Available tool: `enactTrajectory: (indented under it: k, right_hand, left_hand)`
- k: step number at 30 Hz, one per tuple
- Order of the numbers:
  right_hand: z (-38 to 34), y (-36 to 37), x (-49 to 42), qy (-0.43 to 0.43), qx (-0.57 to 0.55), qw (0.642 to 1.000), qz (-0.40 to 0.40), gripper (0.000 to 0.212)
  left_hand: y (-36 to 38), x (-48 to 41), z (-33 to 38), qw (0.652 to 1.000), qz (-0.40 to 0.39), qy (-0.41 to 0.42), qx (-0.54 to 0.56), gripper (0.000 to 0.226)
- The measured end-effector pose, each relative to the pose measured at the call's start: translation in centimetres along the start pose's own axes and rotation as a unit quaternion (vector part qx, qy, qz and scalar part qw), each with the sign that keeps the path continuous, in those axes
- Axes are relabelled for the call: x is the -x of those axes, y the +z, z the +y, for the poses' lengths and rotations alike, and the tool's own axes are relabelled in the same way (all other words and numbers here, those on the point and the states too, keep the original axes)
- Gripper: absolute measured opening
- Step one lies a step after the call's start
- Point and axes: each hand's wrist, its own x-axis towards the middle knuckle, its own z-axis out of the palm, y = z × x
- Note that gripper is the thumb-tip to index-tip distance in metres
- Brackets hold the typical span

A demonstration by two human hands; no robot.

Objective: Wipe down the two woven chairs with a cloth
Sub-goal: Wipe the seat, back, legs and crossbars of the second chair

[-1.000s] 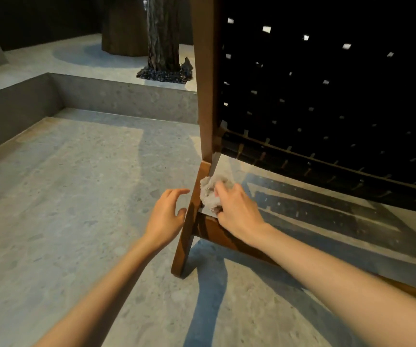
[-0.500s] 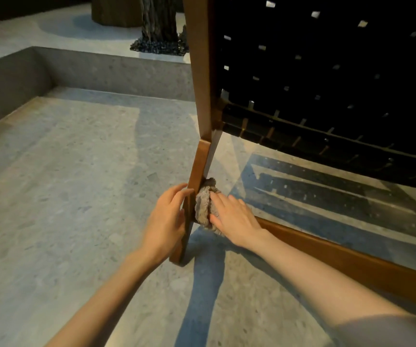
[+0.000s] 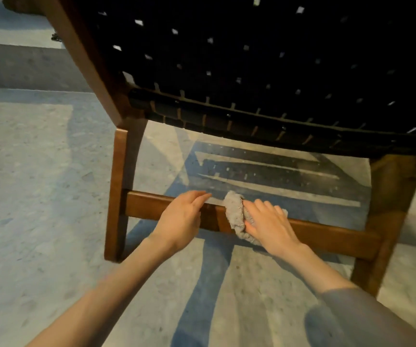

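Two hands at lower rail (image 3: 327, 234) of woven chair (image 3: 252, 58): right hand (image 3: 269, 224) pressing bunched cloth (image 3: 234, 214) onto rail mid-span, fingers flat; left hand (image 3: 179, 219) just left of cloth, fingers relaxed, gripping nothing. Advised: even pressure, full-length strokes.
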Motion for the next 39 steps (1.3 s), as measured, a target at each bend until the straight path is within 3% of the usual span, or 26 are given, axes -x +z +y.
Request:
enactTrajectory:
  k: [6, 11, 18, 23, 29, 33, 39]
  right_hand:
    - [11.4, -0.6, 7.6, 0.122, 0.009, 0.992, 0.009, 0.052]
    - [13.2, -0.2, 9.2, 0.196, 0.014, 0.979, 0.056, 0.049]
    - [5.6, 0.6, 5.1, 0.124, 0.01, 0.99, 0.062, 0.053]
    - [7.8, 0.6, 5.9, 0.072, -0.047, 0.995, 0.048, 0.056]
    - [15.8, 0.0, 10.6, 0.149, -0.049, 0.987, 0.043, 0.055]
    - [14.8, 0.3, 9.7, 0.223, -0.024, 0.974, 0.044, 0.047]
    - [7.1, 0.4, 5.2, 0.138, -0.037, 0.989, 0.034, 0.041]
  left_hand:
    - [4.1, -3.3, 5.3, 0.996, -0.077, 0.026, -0.025, 0.047]
    - [5.2, -3.4, 6.9, 0.995, -0.093, -0.009, -0.035, 0.044]
    - [5.5, -3.2, 6.9, 0.996, -0.083, -0.022, -0.032, 0.045]
    - [5.5, -3.5, 7.2, 0.997, -0.071, -0.034, -0.024, 0.043]
    - [5.0, -4.2, 7.0, 0.995, -0.097, -0.037, -0.001, 0.043]
    - [4.6, -4.5, 7.1, 0.992, -0.12, -0.045, -0.005, 0.044]
    - [4.0, -4.6, 7.3, 0.987, -0.154, -0.042, -0.01, 0.047]
